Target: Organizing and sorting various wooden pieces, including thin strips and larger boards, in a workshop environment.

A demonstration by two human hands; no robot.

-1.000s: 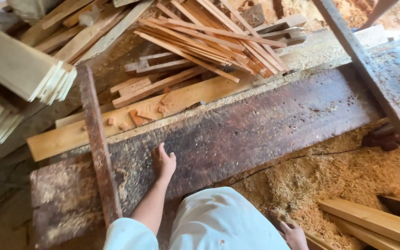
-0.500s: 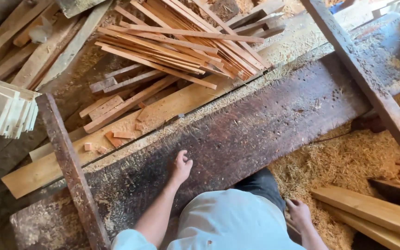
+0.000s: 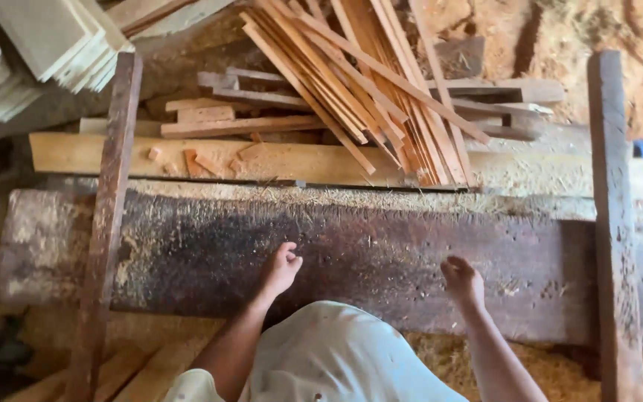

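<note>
both hands rest empty on the dark beam [image 3: 381,257] lying across the near scene, left hand [image 3: 280,269] loosely curled, right hand [image 3: 461,281] apart from it, as if bracing, with loose slats [image 3: 366,82] heaped on the far pale plank [image 3: 277,160].

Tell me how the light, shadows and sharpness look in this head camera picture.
Head view: soft daylight with no glare; the pale stacked boards at top left look brightest, the bottom left corner falls into deep shadow. The dark, sawdust-strewn wooden plank is sharp; left hand and right hand show slight motion softness.
</note>
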